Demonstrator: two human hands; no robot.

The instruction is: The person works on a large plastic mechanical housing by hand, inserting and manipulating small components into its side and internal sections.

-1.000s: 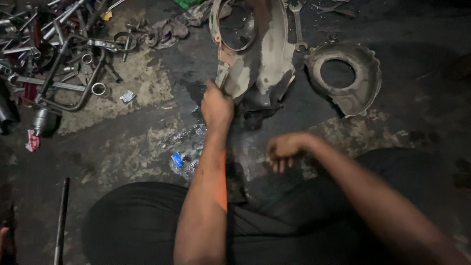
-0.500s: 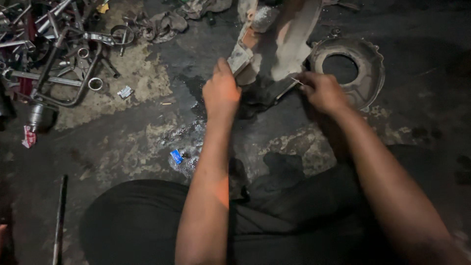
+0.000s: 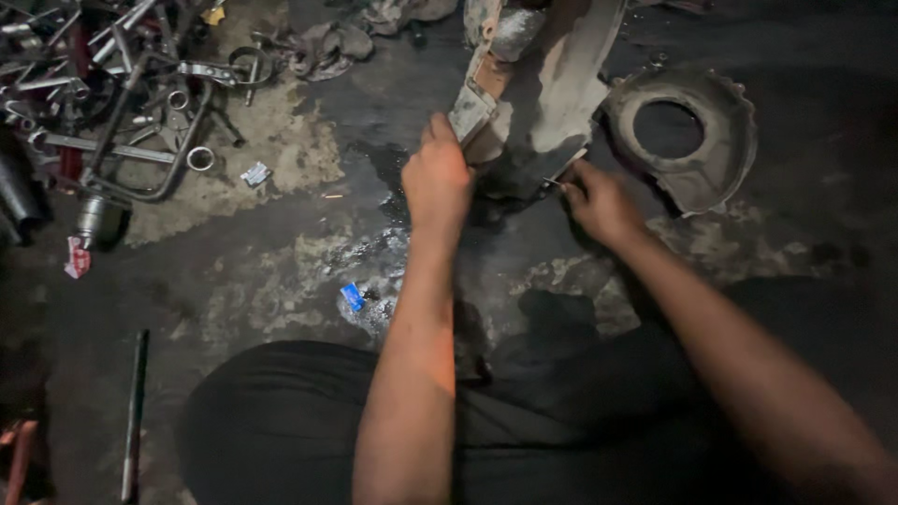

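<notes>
We grip the grimy grey cast-metal housing with our left hand while our right hand pinches a small thin tool at its lower edge, work that seems to call for steady bracing.

Surrounding items on the oily floor

Round metal cover with central hole at upper right; pile of tools upper left; blue scrap centre; long rod lower left.
</notes>
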